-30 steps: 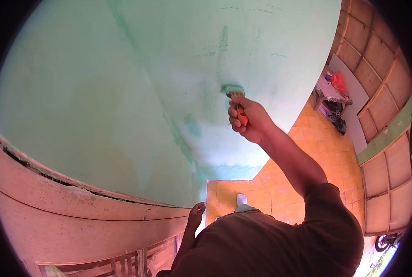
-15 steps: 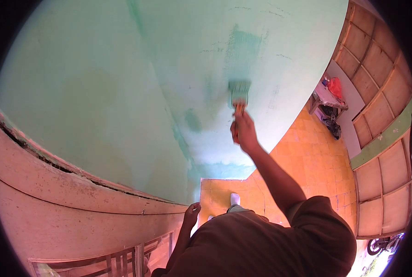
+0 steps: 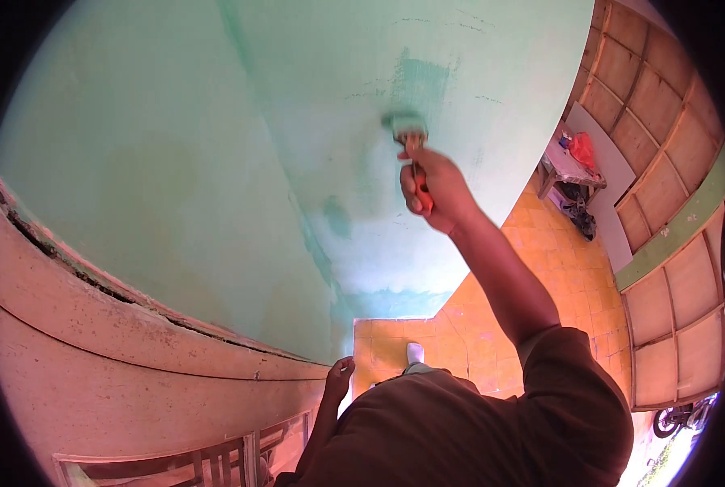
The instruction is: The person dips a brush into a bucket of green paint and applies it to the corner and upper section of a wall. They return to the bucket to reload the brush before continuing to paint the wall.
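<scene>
My right hand (image 3: pixel 440 191) is wrapped round the orange-red handle of a wide paintbrush (image 3: pixel 409 128), whose bristles press on the pale green wall (image 3: pixel 330 138). Just above the bristles is a darker green patch of paint (image 3: pixel 425 81), and a smaller dark spot lies lower down by the wall's corner. My left hand (image 3: pixel 340 375) hangs low near the wall's lower end, its fingers curled together; whatever they hold, if anything, is too small to make out.
Orange floor tiles (image 3: pixel 541 268) run below and to the right. A small table (image 3: pixel 571 160) with a red bag (image 3: pixel 582 149) stands at the right, a black bag (image 3: pixel 580 221) beneath it. Wooden-framed panels (image 3: pixel 655 89) line the far right. A pinkish ledge (image 3: pixel 135 357) crosses the lower left.
My right hand has moved the brush up and slightly left along the wall, and its handle now shows more. My left hand has stayed almost where it was.
</scene>
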### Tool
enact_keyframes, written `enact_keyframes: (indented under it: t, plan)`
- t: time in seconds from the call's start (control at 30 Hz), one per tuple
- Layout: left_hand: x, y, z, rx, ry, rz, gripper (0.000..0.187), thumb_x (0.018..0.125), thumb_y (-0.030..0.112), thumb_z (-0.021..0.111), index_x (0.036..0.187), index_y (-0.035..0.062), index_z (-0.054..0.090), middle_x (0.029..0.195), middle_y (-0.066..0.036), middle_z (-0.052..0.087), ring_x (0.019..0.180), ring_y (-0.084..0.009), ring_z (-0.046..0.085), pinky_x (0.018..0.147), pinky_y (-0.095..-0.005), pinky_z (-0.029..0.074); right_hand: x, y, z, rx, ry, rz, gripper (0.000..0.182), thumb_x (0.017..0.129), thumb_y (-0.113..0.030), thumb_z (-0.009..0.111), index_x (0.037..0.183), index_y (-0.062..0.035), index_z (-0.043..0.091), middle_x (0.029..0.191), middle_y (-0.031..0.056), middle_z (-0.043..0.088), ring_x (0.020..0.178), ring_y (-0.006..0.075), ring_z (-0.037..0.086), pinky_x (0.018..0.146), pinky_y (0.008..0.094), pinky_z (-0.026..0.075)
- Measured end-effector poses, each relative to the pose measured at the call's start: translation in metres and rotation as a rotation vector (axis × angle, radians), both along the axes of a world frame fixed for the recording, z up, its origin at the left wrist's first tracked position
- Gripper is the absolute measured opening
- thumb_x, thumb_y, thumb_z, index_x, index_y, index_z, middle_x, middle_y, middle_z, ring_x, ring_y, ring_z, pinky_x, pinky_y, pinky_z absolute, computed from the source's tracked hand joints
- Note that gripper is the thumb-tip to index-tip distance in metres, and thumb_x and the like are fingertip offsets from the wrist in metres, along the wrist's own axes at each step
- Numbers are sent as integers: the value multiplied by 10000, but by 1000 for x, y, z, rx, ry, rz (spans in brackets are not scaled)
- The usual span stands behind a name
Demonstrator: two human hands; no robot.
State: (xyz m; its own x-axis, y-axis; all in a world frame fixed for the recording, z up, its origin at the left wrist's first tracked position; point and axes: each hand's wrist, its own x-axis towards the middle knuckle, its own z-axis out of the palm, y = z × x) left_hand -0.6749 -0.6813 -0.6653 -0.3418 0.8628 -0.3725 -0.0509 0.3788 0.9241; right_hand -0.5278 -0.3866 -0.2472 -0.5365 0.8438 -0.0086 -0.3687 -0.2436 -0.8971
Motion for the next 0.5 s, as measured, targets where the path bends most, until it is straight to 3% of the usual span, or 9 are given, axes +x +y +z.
enact_keyframes:
  t: [0.07, 0.17, 0.27, 0.33, 0.4, 0.5]
  plan:
    - [-1, -1, -3, 19, 0, 4, 374, 868, 271, 555, 1126, 0, 535, 1064, -111, 582, 995, -169, 529, 885, -296, 398, 0, -3, 30, 236, 0, -63, 245, 918, -255, 387, 970, -22, 438, 515, 67, 448, 315, 135, 352, 323, 261, 276]
    - [1, -1, -1, 12, 7, 7, 374, 867, 277, 557, 1119, 2, 541, 1055, -110, 587, 992, -169, 531, 882, -296, 399, 2, 12, 33, 429, 19, -190, 249, 929, -261, 374, 956, -24, 444, 499, 56, 437, 305, 118, 342, 310, 244, 270]
    - [4, -1, 0, -18, 17, -5, 373, 864, 279, 563, 1114, 3, 546, 1044, -106, 593, 987, -171, 534, 881, -297, 400, 10, 23, -21, 413, -31, -229, 233, 930, -250, 379, 954, -29, 449, 487, 44, 429, 295, 104, 336, 293, 232, 266]
    - [5, -3, -11, 11, 39, -5, 331, 873, 228, 545, 1124, 13, 537, 986, -56, 594, 888, -118, 535, 816, -259, 420, 10, 14, -79, 324, -146, -253, 218, 931, -239, 380, 937, -32, 450, 475, 37, 420, 291, 94, 335, 280, 227, 263]
    - [6, -3, -9, -1, 48, -10, 331, 872, 229, 546, 1124, 15, 538, 986, -52, 594, 889, -115, 535, 813, -257, 420, 13, 0, -138, 161, -182, -225, 240, 922, -289, 395, 919, -56, 450, 443, 51, 404, 290, 108, 335, 291, 226, 257]
    - [8, -3, 0, -29, 48, -20, 332, 871, 226, 546, 1129, 17, 535, 983, -45, 594, 893, -109, 532, 811, -254, 419, 20, -16, -192, -224, -217, -149, 217, 904, -256, 406, 915, -42, 438, 464, 63, 417, 291, 138, 336, 293, 258, 261]
